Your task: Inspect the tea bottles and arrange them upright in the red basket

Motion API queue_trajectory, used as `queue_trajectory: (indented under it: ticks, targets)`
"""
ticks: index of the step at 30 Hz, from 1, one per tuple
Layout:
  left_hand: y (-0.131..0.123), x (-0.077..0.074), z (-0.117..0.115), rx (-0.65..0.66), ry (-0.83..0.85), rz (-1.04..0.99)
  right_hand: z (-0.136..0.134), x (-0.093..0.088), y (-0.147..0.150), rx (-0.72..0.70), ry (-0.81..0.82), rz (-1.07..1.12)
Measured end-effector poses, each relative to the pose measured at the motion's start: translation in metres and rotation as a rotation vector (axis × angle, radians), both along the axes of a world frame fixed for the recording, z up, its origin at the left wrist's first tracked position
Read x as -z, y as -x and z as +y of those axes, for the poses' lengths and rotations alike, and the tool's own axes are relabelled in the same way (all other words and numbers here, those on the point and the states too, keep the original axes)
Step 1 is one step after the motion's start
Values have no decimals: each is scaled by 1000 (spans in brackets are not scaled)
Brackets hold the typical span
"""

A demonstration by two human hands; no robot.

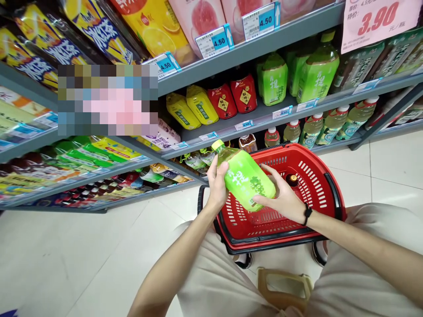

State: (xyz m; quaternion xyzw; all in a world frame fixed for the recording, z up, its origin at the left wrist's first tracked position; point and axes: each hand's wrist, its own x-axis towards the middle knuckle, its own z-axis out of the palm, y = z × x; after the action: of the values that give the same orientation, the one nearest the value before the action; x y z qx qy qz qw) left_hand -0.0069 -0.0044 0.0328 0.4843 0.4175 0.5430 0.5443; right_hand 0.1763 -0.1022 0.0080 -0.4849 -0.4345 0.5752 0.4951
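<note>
Both my hands hold a green drink bottle [246, 178] with a yellow-green cap, tilted over a red shopping basket [317, 176]. My left hand [217, 182] grips the bottle near its neck and shoulder. My right hand [284, 198] cups the bottle's lower end, fingers curled round it; a dark band sits on that wrist. Inside the basket, a dark bottle cap [292, 178] shows just behind my right hand.
Grey store shelves [264, 44] run across the top, stocked with green, red and yellow drink bottles and price tags reading 4.50 and 3.90. Pale floor tiles [66, 255] lie to the left. My knees in beige trousers and a tan shoe fill the bottom.
</note>
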Motion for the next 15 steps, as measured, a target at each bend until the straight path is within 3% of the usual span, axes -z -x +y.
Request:
queue_trajectory:
  ticks: [5,11,15]
  targets:
    - [0,-2,-1,-15,93,-26,0,2,-2,12,-24,-57]
    - [-5,-7,-11,-88,66,-36,7,5,-2,-51,131,132]
    - [-10,-15,-13,-48,138,-89,10,-3,-1,-170,215,268]
